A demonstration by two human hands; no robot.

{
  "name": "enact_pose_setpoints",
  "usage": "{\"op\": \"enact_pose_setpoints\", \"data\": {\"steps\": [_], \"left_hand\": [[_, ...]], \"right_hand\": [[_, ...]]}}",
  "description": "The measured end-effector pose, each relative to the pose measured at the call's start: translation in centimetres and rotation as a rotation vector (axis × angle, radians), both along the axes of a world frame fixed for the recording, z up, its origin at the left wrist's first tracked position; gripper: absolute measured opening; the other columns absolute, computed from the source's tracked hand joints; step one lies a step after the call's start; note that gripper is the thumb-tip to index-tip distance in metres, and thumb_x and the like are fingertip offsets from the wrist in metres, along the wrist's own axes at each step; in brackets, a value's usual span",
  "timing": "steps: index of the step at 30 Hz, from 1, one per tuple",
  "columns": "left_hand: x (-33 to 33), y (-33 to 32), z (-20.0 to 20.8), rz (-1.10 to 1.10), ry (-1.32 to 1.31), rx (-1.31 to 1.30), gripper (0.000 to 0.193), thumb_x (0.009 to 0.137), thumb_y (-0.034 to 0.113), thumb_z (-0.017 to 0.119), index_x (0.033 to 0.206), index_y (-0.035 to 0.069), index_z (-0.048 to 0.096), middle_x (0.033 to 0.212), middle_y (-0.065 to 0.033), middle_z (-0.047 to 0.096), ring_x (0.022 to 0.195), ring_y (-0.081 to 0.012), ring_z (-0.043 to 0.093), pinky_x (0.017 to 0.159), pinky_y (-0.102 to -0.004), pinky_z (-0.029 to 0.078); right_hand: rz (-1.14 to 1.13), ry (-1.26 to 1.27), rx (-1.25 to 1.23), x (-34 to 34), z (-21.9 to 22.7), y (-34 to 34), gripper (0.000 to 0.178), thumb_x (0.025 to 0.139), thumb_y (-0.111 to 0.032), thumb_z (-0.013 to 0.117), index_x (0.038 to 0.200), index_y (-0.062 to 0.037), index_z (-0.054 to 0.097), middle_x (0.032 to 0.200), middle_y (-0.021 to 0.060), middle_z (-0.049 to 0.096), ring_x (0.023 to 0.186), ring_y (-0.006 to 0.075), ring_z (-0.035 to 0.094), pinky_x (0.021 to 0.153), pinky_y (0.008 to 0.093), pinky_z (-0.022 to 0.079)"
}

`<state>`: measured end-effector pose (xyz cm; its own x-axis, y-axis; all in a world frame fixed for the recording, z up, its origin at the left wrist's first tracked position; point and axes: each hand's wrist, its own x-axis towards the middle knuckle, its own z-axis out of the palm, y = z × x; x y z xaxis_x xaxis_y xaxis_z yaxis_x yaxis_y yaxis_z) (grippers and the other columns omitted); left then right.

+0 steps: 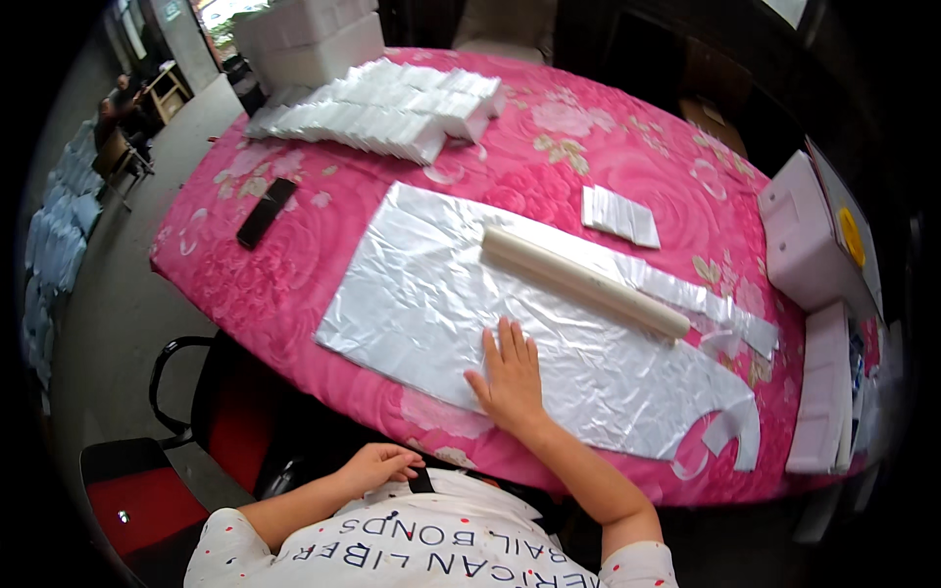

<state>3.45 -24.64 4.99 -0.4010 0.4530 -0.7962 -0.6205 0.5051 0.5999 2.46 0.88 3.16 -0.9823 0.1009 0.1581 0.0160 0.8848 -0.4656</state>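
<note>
A large sheet of shiny silver film (421, 284) lies on the table in front of me, with curved cut-outs at its right end. My right hand (512, 380) rests flat on its near part, fingers stretched and thumb out. Beyond that hand a long beige tube (585, 282) lies slantwise across the film. My left hand (382, 465) is by my waist, off the table, with loosely bent fingers and nothing visible in them. A narrow silver strip (711, 302) stretches beside the tube toward the right.
A pink flowered cloth (294, 294) covers the table. Rows of silver folded packets (377, 106) and white foam boxes (309, 39) occupy the far left. A small silver stack (620, 216), a black phone-like object (267, 214) and a right-side foam box (809, 230) are also there. A red-seated chair (230, 421) is left.
</note>
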Motion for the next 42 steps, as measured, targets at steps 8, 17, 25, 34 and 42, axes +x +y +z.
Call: {"op": "enact_pose_setpoints", "data": {"steps": [8,17,25,34,42], "left_hand": [[0.8,-1.8,-2.8,0.291,-0.075,0.004,0.025,0.092,0.020,0.051,0.099,0.000,0.063,0.090,-0.0074,0.065,0.079,-0.0152,0.062,0.070,-0.0243,0.049],[-3.3,1.9,4.2,-0.684,1.120,-0.055,0.015,0.078,0.019,0.062,0.089,0.010,0.067,0.070,-0.0134,0.062,0.063,-0.0298,0.061,0.058,-0.0367,0.049],[-2.3,4.7,4.9,-0.555,1.308,0.065,0.018,0.073,0.018,0.068,0.088,0.010,0.065,0.077,-0.0061,0.066,0.067,-0.0244,0.062,0.056,-0.0336,0.049],[-3.1,5.2,4.8,-0.596,1.337,0.077,0.020,0.070,0.012,0.070,0.089,0.007,0.066,0.074,-0.0088,0.065,0.061,-0.0227,0.062,0.054,-0.0312,0.049],[-4.3,4.9,4.6,-0.558,1.428,0.090,0.020,0.069,0.008,0.069,0.089,0.005,0.065,0.081,-0.0098,0.066,0.066,-0.0249,0.062,0.058,-0.0328,0.050]], "right_hand": [[0.352,-0.086,-0.361,3.5,0.0,-11.7,0.062,0.087,-0.045,0.047,0.136,-0.0078,0.037,0.144,0.0214,0.025,0.135,0.0385,0.018,0.106,0.0545,0.010],[0.645,-0.059,-0.057,2.8,4.7,-3.6,0.022,0.078,-0.018,0.063,0.097,-0.0094,0.062,0.135,0.0139,0.040,0.131,0.0348,0.027,0.103,0.0577,0.016],[-0.083,0.258,-0.586,-1.3,4.4,12.4,0.013,0.078,-0.011,0.068,0.086,-0.0031,0.063,0.084,0.0065,0.061,0.080,0.0199,0.056,0.073,0.0304,0.043],[-0.806,0.075,-0.042,-10.5,2.3,29.1,0.038,0.077,-0.026,0.067,0.106,-0.0024,0.061,0.099,0.0161,0.062,0.092,0.0290,0.058,0.080,0.0379,0.046],[-0.268,0.277,0.172,-5.3,3.4,22.1,0.050,0.075,-0.031,0.069,0.114,-0.0029,0.056,0.117,0.0166,0.053,0.110,0.0326,0.045,0.096,0.0423,0.033]]}}
